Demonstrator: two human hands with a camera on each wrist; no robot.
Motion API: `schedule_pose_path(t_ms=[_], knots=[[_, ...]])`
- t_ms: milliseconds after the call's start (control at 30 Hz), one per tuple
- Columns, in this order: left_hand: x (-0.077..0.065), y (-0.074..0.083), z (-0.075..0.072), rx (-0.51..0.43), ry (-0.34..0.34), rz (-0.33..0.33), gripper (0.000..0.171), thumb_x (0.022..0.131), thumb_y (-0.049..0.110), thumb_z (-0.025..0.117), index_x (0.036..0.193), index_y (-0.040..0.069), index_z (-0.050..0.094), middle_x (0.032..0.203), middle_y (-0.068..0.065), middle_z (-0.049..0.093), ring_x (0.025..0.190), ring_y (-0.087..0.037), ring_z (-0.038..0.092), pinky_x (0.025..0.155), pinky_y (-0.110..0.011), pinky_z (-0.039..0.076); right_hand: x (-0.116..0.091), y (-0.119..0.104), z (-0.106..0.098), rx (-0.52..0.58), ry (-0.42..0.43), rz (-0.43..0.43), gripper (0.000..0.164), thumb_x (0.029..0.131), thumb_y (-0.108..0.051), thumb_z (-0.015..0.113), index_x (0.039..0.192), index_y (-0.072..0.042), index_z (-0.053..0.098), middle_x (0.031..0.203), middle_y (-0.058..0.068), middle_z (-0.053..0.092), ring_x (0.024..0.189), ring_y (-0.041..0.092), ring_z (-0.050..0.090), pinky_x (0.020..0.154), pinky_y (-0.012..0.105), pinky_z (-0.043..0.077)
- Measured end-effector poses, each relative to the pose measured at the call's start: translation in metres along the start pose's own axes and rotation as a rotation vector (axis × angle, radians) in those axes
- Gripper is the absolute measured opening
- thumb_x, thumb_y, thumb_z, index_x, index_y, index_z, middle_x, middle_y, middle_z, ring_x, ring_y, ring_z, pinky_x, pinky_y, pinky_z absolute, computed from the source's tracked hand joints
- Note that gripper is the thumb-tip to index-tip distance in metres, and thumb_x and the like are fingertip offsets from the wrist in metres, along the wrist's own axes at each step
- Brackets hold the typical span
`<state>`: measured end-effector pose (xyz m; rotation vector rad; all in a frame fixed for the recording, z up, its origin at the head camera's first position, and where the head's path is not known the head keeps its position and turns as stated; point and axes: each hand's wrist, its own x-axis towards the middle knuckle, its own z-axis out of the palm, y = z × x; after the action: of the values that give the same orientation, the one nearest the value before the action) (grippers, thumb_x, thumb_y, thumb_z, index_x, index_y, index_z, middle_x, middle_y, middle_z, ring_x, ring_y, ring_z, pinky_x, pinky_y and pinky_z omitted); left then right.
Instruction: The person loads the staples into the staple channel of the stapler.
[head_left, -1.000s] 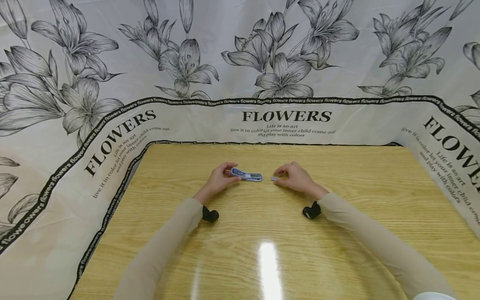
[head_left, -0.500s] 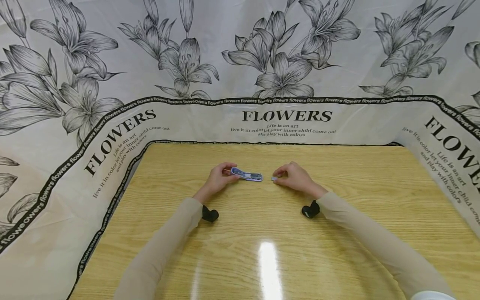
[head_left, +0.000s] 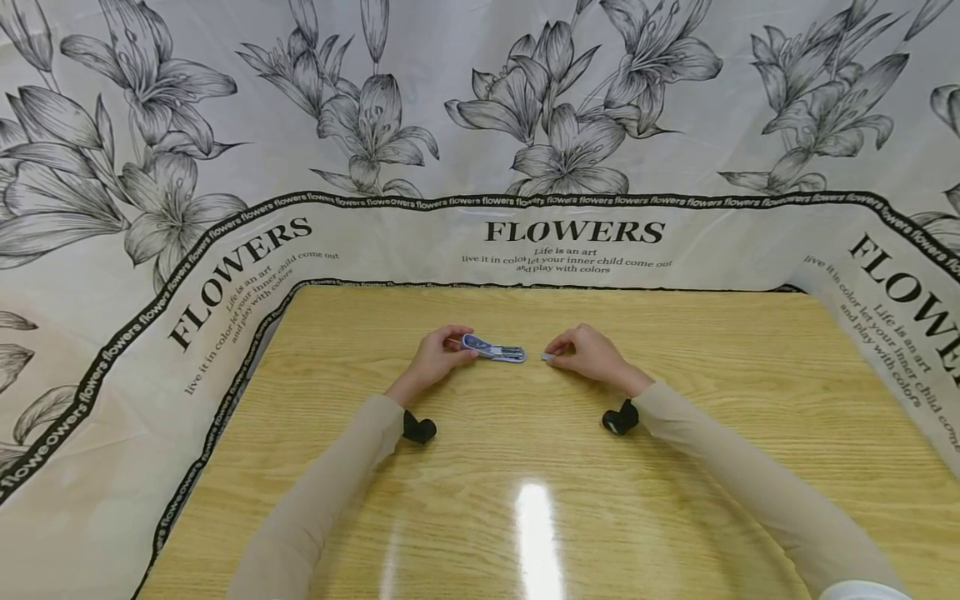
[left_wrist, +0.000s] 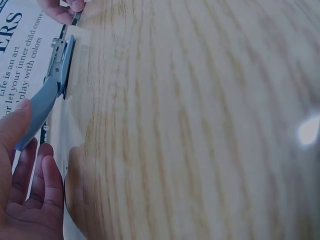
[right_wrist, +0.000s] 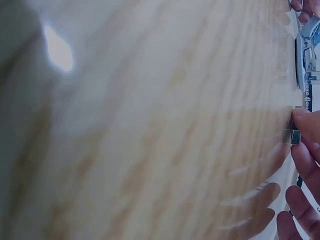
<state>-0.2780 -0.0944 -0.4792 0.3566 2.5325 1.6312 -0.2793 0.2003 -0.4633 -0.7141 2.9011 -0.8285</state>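
1 stapler, 1 grey piece, both mid-frame in head view. 2 hands: left hand pinches stapler's handle end, right hand pinches grey piece. Right wrist view shows its lower fingers off it; head view doesn't.

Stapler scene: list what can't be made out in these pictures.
Right wrist view: part of the stapler, cut off by the right edge.
Left wrist view: most of the right hand, cut off by the top edge.
Head view: the small grey piece, too small to identify.
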Motion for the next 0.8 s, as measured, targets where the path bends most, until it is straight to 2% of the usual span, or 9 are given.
schedule_pose_path(t_ms=[267,433,633,800], knots=[[0.0,0.0,0.0,0.008,-0.004,-0.004,0.042,0.087,0.012,0.072,0.126,0.003,0.061,0.117,-0.014,0.064,0.093,-0.02,0.058,0.073,-0.019,0.045,0.002,0.003,0.004,0.012,0.016,-0.031,0.019,0.084,-0.02,0.075,0.097,-0.008,0.076,0.087,0.004,0.075,0.078,0.016,0.067,0.101,0.046,0.04],[0.0,0.0,0.0,0.008,-0.002,0.003,0.042,0.086,0.011,0.072,0.125,0.003,0.061,0.116,-0.015,0.064,0.091,-0.019,0.058,0.073,-0.019,0.046,0.003,0.002,0.006,0.002,0.029,-0.056,0.016,0.084,-0.021,0.075,0.095,-0.009,0.076,0.084,0.002,0.075,0.074,0.013,0.064,0.091,0.042,0.042],[-0.001,0.001,-0.001,0.01,-0.006,-0.001,0.041,0.086,0.011,0.072,0.125,0.003,0.061,0.117,-0.015,0.064,0.093,-0.02,0.059,0.074,-0.019,0.046,0.004,-0.005,0.003,-0.005,0.036,-0.046,0.016,0.083,-0.022,0.075,0.094,-0.01,0.076,0.085,0.001,0.074,0.076,0.015,0.057,0.077,0.035,0.043],[0.0,0.001,-0.001,0.005,-0.005,-0.001,0.041,0.086,0.011,0.072,0.125,0.004,0.061,0.117,-0.015,0.064,0.094,-0.02,0.059,0.074,-0.019,0.046,0.007,-0.011,0.0,-0.012,0.04,-0.034,0.016,0.083,-0.024,0.075,0.093,-0.011,0.077,0.085,0.001,0.073,0.078,0.016,0.056,0.074,0.031,0.042]])
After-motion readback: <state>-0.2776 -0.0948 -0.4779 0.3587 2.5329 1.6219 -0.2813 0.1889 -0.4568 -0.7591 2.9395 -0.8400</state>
